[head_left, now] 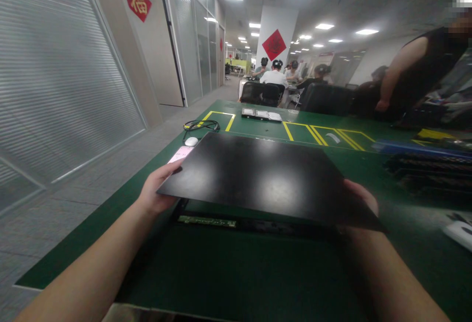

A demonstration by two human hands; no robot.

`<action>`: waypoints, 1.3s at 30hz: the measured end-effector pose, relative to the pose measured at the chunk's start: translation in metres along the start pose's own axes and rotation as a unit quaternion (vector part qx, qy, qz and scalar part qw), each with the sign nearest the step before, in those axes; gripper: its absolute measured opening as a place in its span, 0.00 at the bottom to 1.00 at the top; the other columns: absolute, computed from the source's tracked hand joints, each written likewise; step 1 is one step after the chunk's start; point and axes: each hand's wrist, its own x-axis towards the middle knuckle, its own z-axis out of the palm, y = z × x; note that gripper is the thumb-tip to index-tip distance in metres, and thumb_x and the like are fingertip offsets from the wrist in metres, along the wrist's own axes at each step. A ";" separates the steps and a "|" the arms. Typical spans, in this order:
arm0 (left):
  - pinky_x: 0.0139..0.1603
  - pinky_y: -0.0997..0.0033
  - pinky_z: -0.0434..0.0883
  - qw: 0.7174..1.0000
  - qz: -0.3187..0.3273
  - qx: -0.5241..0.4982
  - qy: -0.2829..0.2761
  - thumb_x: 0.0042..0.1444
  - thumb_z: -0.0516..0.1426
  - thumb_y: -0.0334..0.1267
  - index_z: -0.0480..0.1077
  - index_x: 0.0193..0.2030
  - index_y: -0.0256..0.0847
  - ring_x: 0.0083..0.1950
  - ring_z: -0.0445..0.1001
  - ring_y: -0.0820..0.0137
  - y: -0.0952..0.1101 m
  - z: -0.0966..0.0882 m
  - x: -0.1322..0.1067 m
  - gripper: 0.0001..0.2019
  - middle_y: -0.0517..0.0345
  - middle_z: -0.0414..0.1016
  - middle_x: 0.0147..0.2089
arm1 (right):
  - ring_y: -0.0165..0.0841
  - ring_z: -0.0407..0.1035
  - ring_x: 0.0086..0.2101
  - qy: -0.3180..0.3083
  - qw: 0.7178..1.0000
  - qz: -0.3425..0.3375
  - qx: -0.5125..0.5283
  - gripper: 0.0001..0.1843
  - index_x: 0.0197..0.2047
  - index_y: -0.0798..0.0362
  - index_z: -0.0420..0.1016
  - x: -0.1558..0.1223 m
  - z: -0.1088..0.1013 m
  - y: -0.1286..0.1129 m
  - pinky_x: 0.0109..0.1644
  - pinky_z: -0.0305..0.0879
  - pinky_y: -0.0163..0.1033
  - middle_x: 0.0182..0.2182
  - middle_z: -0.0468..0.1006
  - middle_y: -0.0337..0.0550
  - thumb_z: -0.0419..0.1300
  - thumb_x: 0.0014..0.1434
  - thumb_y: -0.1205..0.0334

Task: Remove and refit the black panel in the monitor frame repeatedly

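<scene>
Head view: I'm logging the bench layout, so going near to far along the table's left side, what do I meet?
Left hand holding the panel → pink card → mouse → cable → trays.

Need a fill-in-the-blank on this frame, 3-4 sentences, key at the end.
1. The left hand and right hand hold a flat ____ panel by its side edges.
2. The panel is held above a table with a ____ surface.
3. Beyond the left hand, a coiled black cable lies next to a ____ mouse.
4. The boxes marked on the far side of the table are outlined with ____ lines.

Missing words: black; green; white; yellow
</scene>
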 end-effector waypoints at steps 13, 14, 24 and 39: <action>0.28 0.70 0.81 0.998 0.055 -0.001 0.030 0.57 0.53 0.26 0.78 0.38 0.34 0.25 0.80 0.65 0.010 0.002 -0.003 0.12 0.53 0.83 0.28 | 0.38 0.79 0.38 -0.185 0.931 0.121 -0.289 0.14 0.45 0.52 0.80 -0.014 0.017 0.011 0.42 0.75 0.40 0.40 0.85 0.47 0.62 0.55 0.63; 0.28 0.70 0.81 0.998 0.053 0.003 0.026 0.57 0.53 0.26 0.79 0.38 0.33 0.25 0.81 0.65 0.010 0.002 -0.002 0.12 0.52 0.84 0.29 | 0.37 0.79 0.38 -0.181 0.933 0.118 -0.288 0.13 0.45 0.52 0.81 -0.011 0.015 0.012 0.41 0.75 0.39 0.40 0.85 0.47 0.63 0.55 0.63; 0.27 0.71 0.78 0.995 0.011 0.089 0.043 0.55 0.60 0.27 0.80 0.42 0.37 0.25 0.80 0.67 0.003 -0.001 0.008 0.09 0.54 0.84 0.31 | 0.33 0.75 0.29 -0.085 0.953 0.050 -0.287 0.08 0.36 0.56 0.82 0.010 0.003 0.013 0.31 0.69 0.34 0.32 0.83 0.48 0.64 0.53 0.63; 0.22 0.75 0.70 0.978 0.041 0.204 0.010 0.48 0.67 0.34 0.80 0.38 0.38 0.24 0.76 0.69 -0.010 -0.014 0.021 0.09 0.55 0.84 0.33 | 0.40 0.78 0.33 -0.065 0.936 -0.018 -0.345 0.14 0.38 0.50 0.85 0.027 -0.010 0.021 0.34 0.71 0.41 0.28 0.83 0.45 0.66 0.45 0.63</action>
